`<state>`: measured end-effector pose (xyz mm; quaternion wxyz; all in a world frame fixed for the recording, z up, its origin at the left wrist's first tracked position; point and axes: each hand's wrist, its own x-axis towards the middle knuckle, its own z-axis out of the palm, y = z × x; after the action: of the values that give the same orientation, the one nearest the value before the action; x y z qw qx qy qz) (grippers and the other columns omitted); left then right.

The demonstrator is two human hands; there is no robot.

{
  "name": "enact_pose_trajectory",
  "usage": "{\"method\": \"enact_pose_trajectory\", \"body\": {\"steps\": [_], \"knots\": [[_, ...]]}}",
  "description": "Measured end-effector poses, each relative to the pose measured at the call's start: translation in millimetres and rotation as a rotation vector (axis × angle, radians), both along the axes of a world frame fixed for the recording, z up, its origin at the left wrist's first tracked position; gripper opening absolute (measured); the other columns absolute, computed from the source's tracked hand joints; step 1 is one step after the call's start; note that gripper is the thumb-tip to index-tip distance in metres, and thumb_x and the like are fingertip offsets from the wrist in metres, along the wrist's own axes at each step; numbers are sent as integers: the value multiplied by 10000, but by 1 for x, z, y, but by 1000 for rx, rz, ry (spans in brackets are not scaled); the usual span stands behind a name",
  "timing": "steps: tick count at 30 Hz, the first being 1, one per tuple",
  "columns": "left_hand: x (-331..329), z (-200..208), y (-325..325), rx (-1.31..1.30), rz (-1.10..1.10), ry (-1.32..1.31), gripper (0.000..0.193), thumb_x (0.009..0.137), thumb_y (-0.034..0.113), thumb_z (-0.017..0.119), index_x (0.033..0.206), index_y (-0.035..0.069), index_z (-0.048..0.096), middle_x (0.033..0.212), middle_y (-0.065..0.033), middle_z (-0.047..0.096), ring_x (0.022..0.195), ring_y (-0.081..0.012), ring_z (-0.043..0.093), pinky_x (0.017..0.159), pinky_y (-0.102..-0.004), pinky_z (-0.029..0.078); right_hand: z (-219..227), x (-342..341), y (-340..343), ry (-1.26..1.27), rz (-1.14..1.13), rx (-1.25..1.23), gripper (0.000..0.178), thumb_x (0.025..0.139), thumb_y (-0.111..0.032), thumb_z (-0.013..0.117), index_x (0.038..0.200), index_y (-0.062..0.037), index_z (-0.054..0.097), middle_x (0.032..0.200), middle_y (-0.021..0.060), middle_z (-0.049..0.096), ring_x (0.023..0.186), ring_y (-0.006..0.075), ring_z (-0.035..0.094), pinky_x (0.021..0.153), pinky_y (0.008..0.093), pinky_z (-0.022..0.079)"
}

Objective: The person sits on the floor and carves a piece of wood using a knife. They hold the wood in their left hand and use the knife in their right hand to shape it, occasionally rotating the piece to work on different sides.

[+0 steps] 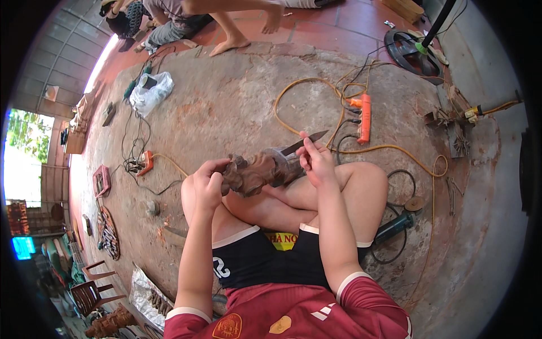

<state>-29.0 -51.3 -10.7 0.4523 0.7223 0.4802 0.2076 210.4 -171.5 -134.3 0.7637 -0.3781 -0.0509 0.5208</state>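
Note:
Across my crossed legs lies a reddish-brown carved wooden figure (252, 176) with a knobbly, deeply cut surface. My left hand (206, 182) is closed around its left end, thumb toward me. At the figure's right end, my right hand (317, 160) pinches a dark, pointed blade (292, 148) between thumb and fingers. The blade slants up to the right, its tip showing beyond the fingers. Its lower end lies close against the carving; whether it touches the wood I cannot tell. Part of the figure's right end sits behind the blade.
An orange power strip (365, 118) with a yellow cord lies ahead on the right. A green-bodied power tool (393, 228) rests beside my right knee. A plastic bag (151, 93) and a second orange socket block (145, 163) are on the left. Other people sit at the far edge.

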Motion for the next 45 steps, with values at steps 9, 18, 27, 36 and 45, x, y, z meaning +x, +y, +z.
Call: {"method": "enact_pose_trajectory", "body": {"steps": [9, 18, 27, 36, 45], "knots": [[4, 12, -5, -4, 37, 84, 468, 725, 152, 445, 1093, 26, 705, 998, -142, 724, 984, -222, 677, 868, -297, 500, -11, -27, 23, -150, 74, -162, 256, 939, -246, 675, 1086, -40, 713, 680, -52, 548, 534, 33, 432, 488, 194, 333], [4, 9, -3, 5, 25, -42, 386, 766, 42, 457, 1054, -63, 690, 925, -134, 697, 873, -187, 634, 821, -297, 500, -47, -30, 29, -548, 159, -246, 218, 843, -225, 774, 876, -14, 733, 722, -10, 660, 598, 47, 528, 541, 231, 419], [4, 8, -1, 18, 14, -17, 397, 762, 53, 447, 1053, -62, 690, 919, -127, 697, 854, -170, 624, 799, -275, 494, -53, -34, 39, -491, 182, -248, 240, 848, -252, 772, 833, -26, 692, 718, 7, 660, 602, 69, 559, 536, 247, 461], [-1, -1, 3, -6, -6, -62, 408, 753, 46, 439, 1057, -61, 689, 943, -133, 701, 887, -185, 637, 829, -287, 498, -55, -37, 42, -440, 100, -364, 219, 873, -240, 734, 863, -24, 699, 767, 48, 696, 645, 92, 625, 540, 247, 478], [-1, -1, 2, 4, 1, -67, 396, 754, 38, 452, 1055, -56, 692, 937, -118, 697, 887, -172, 631, 829, -287, 496, -50, -38, 39, -460, 198, -354, 231, 859, -225, 749, 816, -9, 682, 741, 37, 682, 607, 81, 581, 537, 252, 469]]}}
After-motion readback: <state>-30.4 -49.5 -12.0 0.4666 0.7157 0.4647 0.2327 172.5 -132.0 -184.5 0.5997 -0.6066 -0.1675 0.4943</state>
